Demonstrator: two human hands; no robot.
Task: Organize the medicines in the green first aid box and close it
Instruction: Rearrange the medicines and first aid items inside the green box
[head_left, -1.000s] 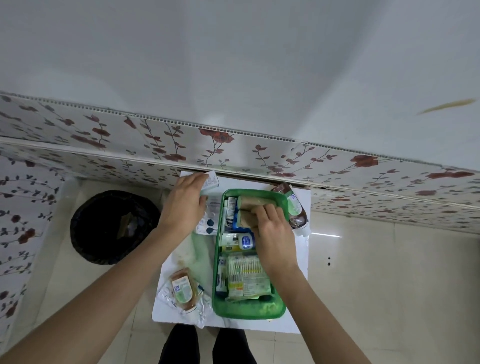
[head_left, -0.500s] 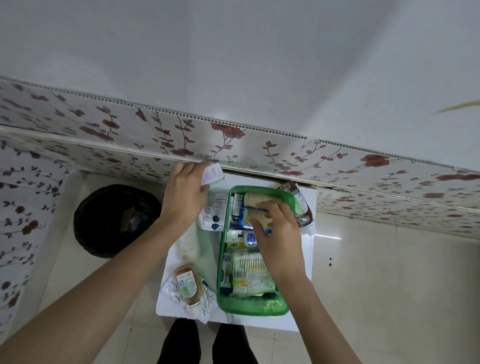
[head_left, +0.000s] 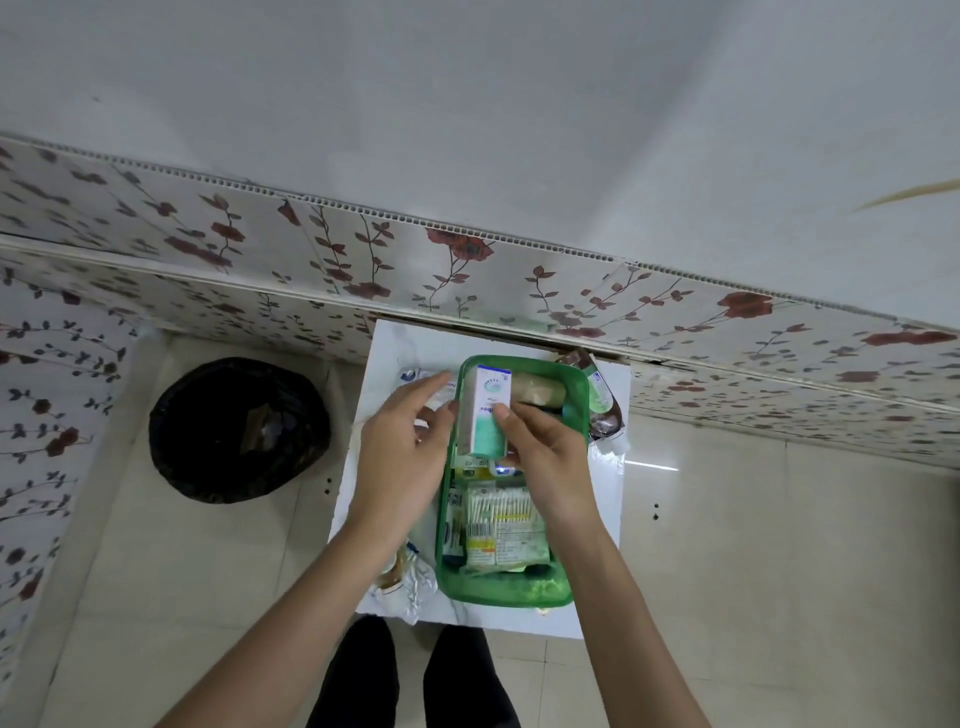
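Medicine carton (head_left: 488, 410), pinched by my right hand (head_left: 550, 462) fingers above the green box (head_left: 511, 592), may tip upright and block closing; left hand (head_left: 400, 457) fingers spread.

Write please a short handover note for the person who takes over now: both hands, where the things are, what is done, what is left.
Right hand: holds the white-green carton upright over the far end of the green box.
Left hand: open beside the carton, holds nothing clearly.
In the box: swab pack, bandage roll, small packs.
Outside, on the white table: brown sachet right of the box, foil strips and packs on the left.
Done: box partly filled.
Left: place the carton, put in the loose items, close the box. No lid is visible.
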